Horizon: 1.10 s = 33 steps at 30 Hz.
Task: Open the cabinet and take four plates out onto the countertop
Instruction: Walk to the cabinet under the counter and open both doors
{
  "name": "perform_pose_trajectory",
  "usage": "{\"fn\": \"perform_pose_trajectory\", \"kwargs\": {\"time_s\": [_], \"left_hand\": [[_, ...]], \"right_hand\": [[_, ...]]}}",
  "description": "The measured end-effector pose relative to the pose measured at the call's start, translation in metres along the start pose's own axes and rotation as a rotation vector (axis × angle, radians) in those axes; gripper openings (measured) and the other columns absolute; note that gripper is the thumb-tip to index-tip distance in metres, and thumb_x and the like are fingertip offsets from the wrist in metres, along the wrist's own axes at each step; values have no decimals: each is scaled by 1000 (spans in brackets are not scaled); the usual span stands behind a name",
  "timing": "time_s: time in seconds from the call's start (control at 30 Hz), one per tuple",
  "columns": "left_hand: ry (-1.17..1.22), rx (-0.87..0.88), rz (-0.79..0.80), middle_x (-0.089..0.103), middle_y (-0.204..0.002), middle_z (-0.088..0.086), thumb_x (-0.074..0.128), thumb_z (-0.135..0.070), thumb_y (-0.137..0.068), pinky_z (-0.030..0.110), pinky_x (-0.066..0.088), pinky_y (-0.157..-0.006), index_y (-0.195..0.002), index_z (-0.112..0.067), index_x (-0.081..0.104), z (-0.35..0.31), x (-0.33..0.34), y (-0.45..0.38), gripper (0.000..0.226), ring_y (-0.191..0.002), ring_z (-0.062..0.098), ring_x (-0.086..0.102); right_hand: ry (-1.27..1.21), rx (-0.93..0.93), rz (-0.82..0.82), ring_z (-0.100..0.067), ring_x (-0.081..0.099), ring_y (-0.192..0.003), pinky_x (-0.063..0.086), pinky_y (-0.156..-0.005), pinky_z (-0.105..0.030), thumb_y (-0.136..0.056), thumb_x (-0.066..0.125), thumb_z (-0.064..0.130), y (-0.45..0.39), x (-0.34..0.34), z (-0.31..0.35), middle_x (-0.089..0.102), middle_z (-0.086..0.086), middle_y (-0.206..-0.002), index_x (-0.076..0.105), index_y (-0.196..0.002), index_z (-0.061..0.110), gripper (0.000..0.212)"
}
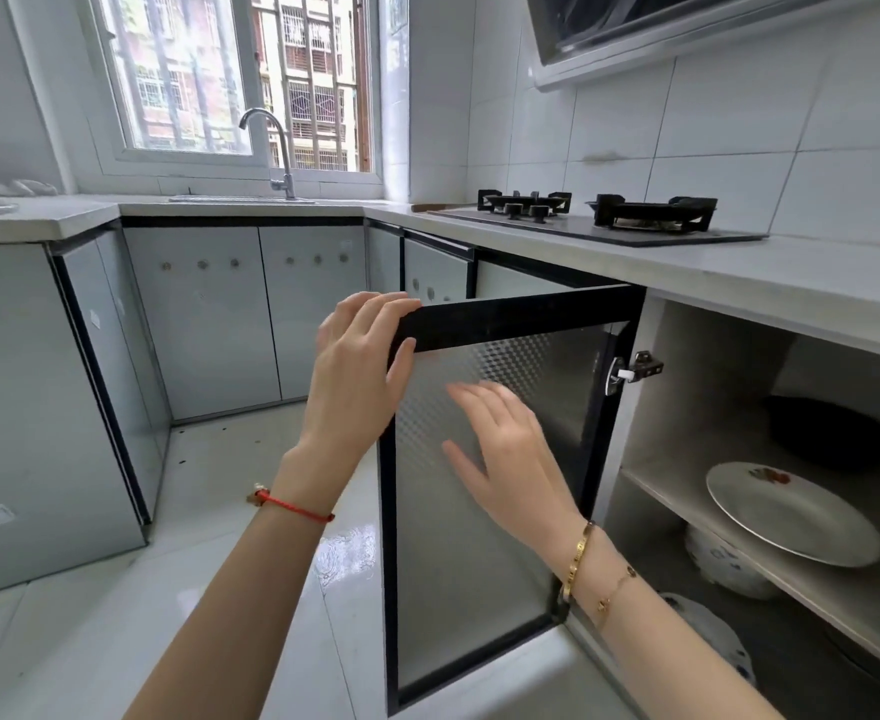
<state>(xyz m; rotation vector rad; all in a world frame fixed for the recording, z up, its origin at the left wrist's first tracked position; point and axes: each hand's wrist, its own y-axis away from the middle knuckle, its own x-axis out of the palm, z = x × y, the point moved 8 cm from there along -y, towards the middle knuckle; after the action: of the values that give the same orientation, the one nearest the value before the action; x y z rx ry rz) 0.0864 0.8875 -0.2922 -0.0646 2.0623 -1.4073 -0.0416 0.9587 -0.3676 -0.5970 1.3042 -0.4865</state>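
The cabinet door [505, 459] stands swung out, open. My left hand [359, 371] grips its top left corner, fingers over the black frame, thumb on the near face. My right hand [505, 454] is spread flat, fingers straight, by the patterned panel. A white plate [791, 511] sits on the shelf [687, 504] inside, right of the door, under the worktop [739, 272] with the stove [599, 215]

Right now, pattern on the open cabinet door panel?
Frosted glass panel with a small checkered cube texture, black frame; head view.
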Motion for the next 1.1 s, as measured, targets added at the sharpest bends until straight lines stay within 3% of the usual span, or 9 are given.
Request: {"fn": "perform_pose_trajectory", "kwargs": {"time_s": [0.2,0.37,0.5,0.63,0.73,0.93,1.1], "left_hand": [[308,70,3,64,-119,-7,57,-16,-93,37,44,-101,-121,-17,61,-63,34,16,28,-116,11,55],[550,102,158,64,-116,-9,58,-16,-93,36,49,-95,-120,-19,61,-130,90,29,27,-111,6,58],[697,139,291,63,-120,-11,56,-21,-95,33,48,-99,-123,-22,59,-193,133,42,29,-115,4,56],[824,166,426,62,-121,-12,56,-24,-95,28,48,-98,-128,-23,56,-258,169,56,33,-115,2,54],[903,186,533,61,-127,-12,56,-29,-95,25,46,-102,-133,-25,53,-308,193,67,38,-116,-1,53],[1024,167,686,52,-142,-5,58,-33,-94,21,42,-101,-143,-21,42,-386,223,77,53,-125,6,51],[1102,133,739,57,-137,0,58,-29,-94,24,45,-101,-142,-13,43,-412,231,77,53,-125,12,53]], "right_hand": [[77,98,-98,-12,45,-129,37,-110,-31,-93,56,30,56,-67,-47,55,3,-132,46,-137,17,47],[237,247,-131,-12,45,-129,41,-109,-34,-93,56,31,109,-128,-88,53,2,-134,47,-137,18,47],[410,392,-196,-13,46,-128,39,-109,-29,-92,55,30,155,-187,-117,55,0,-132,50,-135,15,45],[543,490,-287,-20,47,-124,42,-106,-37,-93,55,24,192,-241,-133,55,-5,-129,49,-135,10,45],[636,529,-358,-22,47,-121,41,-106,-35,-92,54,23,211,-275,-140,53,-7,-128,48,-135,8,46],[768,572,-329,-25,44,-126,42,-107,-40,-94,54,23,215,-303,-159,48,-11,-135,41,-140,6,51],[828,613,-284,-25,42,-127,40,-108,-39,-94,52,25,213,-305,-169,47,-10,-136,38,-142,7,53]]}}
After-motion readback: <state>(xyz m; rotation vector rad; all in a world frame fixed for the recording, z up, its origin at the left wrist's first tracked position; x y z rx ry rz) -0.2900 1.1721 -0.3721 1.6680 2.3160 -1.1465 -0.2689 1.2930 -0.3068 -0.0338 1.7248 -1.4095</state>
